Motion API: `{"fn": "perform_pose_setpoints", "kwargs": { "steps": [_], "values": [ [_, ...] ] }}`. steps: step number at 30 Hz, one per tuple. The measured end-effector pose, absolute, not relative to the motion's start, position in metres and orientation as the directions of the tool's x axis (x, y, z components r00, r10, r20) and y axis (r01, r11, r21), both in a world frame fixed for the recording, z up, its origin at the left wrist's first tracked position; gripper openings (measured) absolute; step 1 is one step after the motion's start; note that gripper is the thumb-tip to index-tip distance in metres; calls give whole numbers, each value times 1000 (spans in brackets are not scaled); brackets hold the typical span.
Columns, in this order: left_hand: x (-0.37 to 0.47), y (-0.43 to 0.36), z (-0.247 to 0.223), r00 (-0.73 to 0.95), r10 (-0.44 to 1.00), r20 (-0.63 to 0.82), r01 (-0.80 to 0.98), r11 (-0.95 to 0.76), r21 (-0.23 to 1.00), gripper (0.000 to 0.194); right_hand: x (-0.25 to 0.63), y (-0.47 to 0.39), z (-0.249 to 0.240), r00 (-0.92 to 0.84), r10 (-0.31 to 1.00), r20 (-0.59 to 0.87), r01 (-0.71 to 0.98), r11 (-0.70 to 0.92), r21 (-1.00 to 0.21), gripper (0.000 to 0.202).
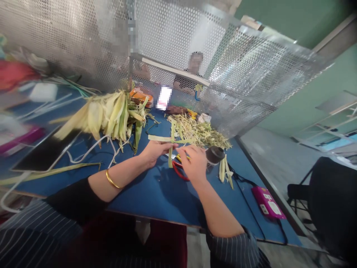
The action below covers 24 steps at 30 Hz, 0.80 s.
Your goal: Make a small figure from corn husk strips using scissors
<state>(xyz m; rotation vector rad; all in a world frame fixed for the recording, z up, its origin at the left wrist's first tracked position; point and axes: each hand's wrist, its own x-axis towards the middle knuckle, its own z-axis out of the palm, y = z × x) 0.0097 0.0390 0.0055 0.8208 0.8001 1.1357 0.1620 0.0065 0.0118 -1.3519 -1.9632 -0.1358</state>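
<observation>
Above the blue table, pale green corn husk strips (158,138) cross each other between my hands. My left hand (154,150), with a gold bangle on the wrist, pinches them near the crossing. On the other side, my right hand (195,163) has its fingers closed at the strips; its fingertips partly hide the crossing. Red-handled scissors (180,174) lie on the table under my right hand, partly covered by it. A dark rounded object (214,153) stands just right of that hand. Beyond the hands is a heap of shredded husk (195,130).
Whole corn husks (111,115) are bundled at the left, near a white cable (89,154) and a black panel (47,150). A lit phone (163,97) stands before the perforated screen (173,41). To the right are loose husk pieces (223,171), a magenta box (267,203) and a black chair (331,197).
</observation>
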Motion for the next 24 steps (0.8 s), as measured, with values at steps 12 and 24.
{"fn": "perform_pose_setpoints", "kwargs": {
  "steps": [12, 24],
  "values": [
    [19, 34, 0, 120, 979, -167, -521, 205, 828, 22, 149, 10, -2, -257, 866, 429, 688, 476, -548, 23],
    [14, 35, 0, 220, 972, -82, -397, 166, 903, 40, 157, 27, -11, 122, 993, -3, -184, 20, -983, 24]
  ]
}}
